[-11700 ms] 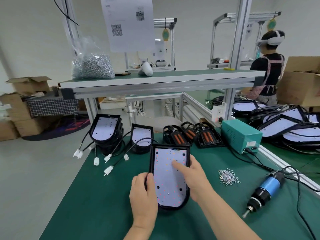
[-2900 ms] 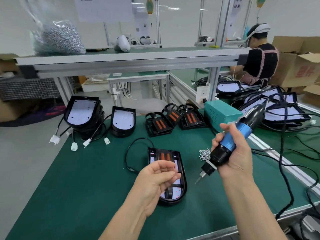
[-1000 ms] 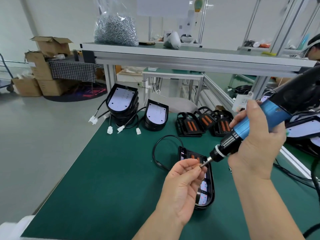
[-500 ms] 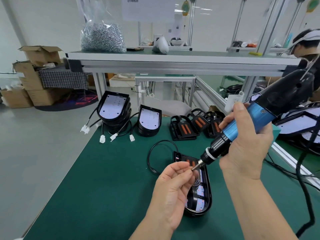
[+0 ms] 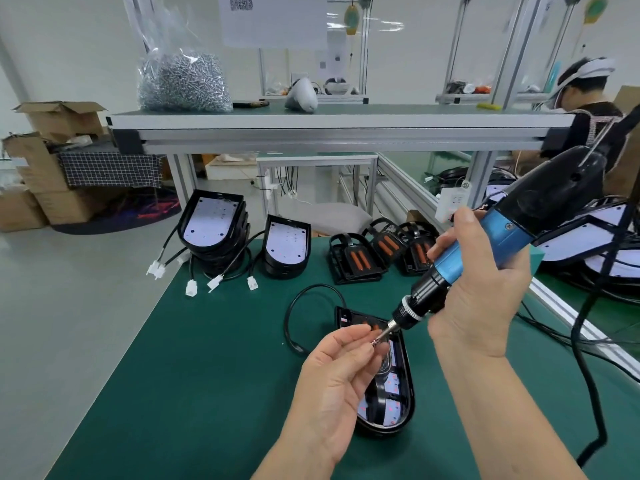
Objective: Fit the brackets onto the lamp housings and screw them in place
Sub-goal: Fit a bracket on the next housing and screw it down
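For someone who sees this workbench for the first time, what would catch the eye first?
First the big blue and black electric screwdriver, gripped by the right hand at centre right, its bit meeting a small screw pinched by the left hand above a lamp housing on the green bench. Next, the clear bag of screws on the upper shelf, at left.

Head-worn view, forward and down, close over bench (image 5: 207, 358)

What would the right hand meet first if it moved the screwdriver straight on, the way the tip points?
The screwdriver in the right hand would first meet the small screw pinched by the left hand, which its tip seems nearly to touch. Below lies the lamp housing; depth is unclear.
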`<action>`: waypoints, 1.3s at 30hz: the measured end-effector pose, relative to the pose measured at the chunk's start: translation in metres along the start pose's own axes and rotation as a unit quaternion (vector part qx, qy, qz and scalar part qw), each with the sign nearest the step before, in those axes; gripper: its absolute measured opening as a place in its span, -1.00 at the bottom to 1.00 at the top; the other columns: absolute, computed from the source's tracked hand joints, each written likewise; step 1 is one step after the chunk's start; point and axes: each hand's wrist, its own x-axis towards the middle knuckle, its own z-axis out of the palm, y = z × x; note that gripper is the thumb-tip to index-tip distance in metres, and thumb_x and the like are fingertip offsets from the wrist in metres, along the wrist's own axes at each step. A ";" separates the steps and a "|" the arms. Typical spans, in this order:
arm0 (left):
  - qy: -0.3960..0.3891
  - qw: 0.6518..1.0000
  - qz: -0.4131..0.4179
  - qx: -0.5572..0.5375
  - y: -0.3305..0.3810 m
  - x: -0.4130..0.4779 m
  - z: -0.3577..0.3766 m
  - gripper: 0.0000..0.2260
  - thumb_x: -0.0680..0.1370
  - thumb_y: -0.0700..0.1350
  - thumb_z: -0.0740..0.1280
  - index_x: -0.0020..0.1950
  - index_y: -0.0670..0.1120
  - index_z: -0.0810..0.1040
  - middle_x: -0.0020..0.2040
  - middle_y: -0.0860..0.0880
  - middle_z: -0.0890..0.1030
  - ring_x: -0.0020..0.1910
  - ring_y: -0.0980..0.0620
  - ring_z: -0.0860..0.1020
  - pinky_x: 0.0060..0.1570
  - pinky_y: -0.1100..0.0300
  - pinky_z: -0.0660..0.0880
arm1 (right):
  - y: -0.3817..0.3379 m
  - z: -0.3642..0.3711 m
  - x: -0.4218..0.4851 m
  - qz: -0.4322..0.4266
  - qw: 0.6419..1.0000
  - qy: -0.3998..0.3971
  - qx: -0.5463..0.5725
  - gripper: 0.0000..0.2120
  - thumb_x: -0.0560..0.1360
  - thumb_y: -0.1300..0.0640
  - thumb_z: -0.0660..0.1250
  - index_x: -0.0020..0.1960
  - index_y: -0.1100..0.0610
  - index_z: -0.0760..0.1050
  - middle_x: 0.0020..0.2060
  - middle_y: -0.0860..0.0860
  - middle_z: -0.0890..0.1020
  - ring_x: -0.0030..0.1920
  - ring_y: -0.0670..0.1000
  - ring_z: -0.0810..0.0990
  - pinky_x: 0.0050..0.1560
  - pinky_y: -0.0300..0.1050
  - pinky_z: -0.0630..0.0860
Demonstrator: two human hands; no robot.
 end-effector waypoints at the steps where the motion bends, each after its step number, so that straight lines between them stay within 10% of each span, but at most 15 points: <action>1: -0.002 1.000 0.005 0.012 0.001 0.000 -0.001 -0.80 0.34 -0.35 0.46 -0.05 -0.23 0.70 0.06 -0.26 0.70 -0.02 -0.15 0.71 -0.15 0.22 0.63 | 0.000 0.000 0.001 0.000 1.000 0.000 -0.001 -0.80 0.44 0.05 0.48 -0.06 0.09 0.50 -0.31 -0.03 0.57 -0.35 -0.04 0.53 -0.25 -0.09 0.51; 4: 0.058 0.971 0.101 0.207 0.004 0.009 -0.014 -0.87 0.48 -0.29 0.45 -0.09 -0.08 0.72 0.00 -0.09 0.73 -0.02 -0.04 0.70 -0.10 0.23 0.60 | 0.001 -0.001 0.007 -0.005 1.000 0.000 -0.003 -0.77 0.43 0.05 0.49 -0.04 0.10 0.50 -0.29 -0.02 0.57 -0.33 -0.02 0.52 -0.26 -0.10 0.52; 7: 0.160 0.835 0.166 0.500 0.016 0.030 -0.022 -0.85 0.50 0.01 0.46 0.05 0.09 0.61 0.05 0.09 0.61 0.02 0.08 0.60 0.02 0.19 0.49 | 0.004 -0.005 0.017 -0.017 0.999 -0.001 -0.026 -0.82 0.45 0.07 0.49 -0.04 0.04 0.52 -0.25 -0.04 0.59 -0.32 -0.03 0.54 -0.23 -0.12 0.54; 13: 0.081 0.667 -0.052 0.738 0.007 0.073 -0.016 -0.25 0.29 0.43 0.39 0.21 -0.04 0.24 0.04 0.07 0.46 0.04 -0.05 0.50 -0.03 0.08 0.44 | 0.021 -0.013 0.037 -0.025 0.995 0.008 -0.096 -0.75 0.41 -0.03 0.51 -0.08 0.01 0.46 -0.19 0.10 0.56 -0.28 0.04 0.51 -0.21 -0.15 0.54; 23: 0.020 0.816 -0.089 0.571 0.006 0.071 -0.057 0.01 0.11 0.30 0.56 0.42 -0.11 0.28 0.29 -0.02 0.56 0.27 -0.03 0.54 0.33 -0.02 0.47 | 0.066 -0.032 0.045 0.023 0.989 0.035 -0.144 -0.78 0.35 0.01 0.57 -0.18 -0.14 0.53 -0.27 -0.10 0.60 -0.28 0.01 0.56 -0.18 -0.09 0.58; 39: 0.034 0.843 -0.068 0.532 0.000 0.073 -0.061 0.03 0.08 0.31 0.57 0.43 -0.06 0.29 0.35 -0.02 0.53 0.31 -0.06 0.52 0.35 -0.04 0.44 | 0.092 -0.042 0.037 0.060 0.984 0.017 -0.170 -0.76 0.37 0.01 0.55 -0.14 -0.02 0.49 -0.32 -0.12 0.58 -0.30 0.00 0.55 -0.18 -0.04 0.56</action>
